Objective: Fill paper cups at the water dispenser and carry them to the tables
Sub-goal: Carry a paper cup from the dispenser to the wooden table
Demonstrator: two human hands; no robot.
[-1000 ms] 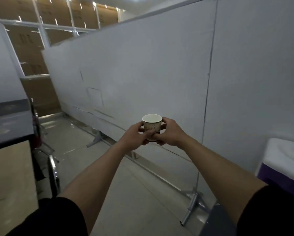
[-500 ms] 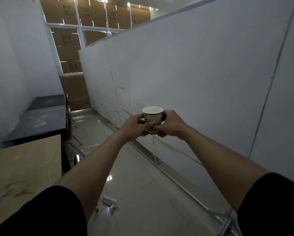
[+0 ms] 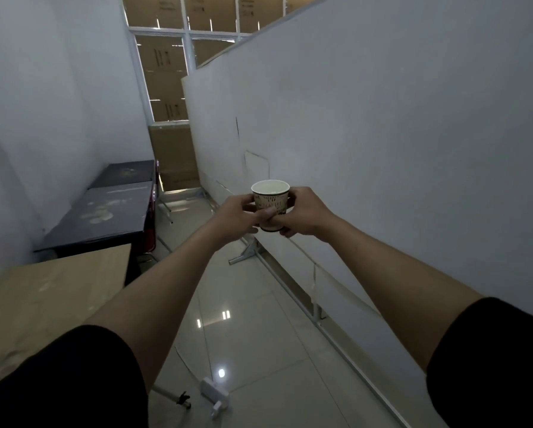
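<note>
No text can be read with certainty in this view. The paper cup point(image 3: 270, 202) carries dark printed letters in rows on its side, but they are too small and blurred to read. The cardboard boxes point(image 3: 166, 84) behind the window carry dark marks, perhaps printed symbols, also not legible.

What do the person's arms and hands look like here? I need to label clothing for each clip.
Both forearms are bare from above the elbow down. Each upper arm wears a short black sleeve, plain, with no visible marking. The left hand and right hand wear no gloves; no watch, ring or bracelet is visible.
</note>
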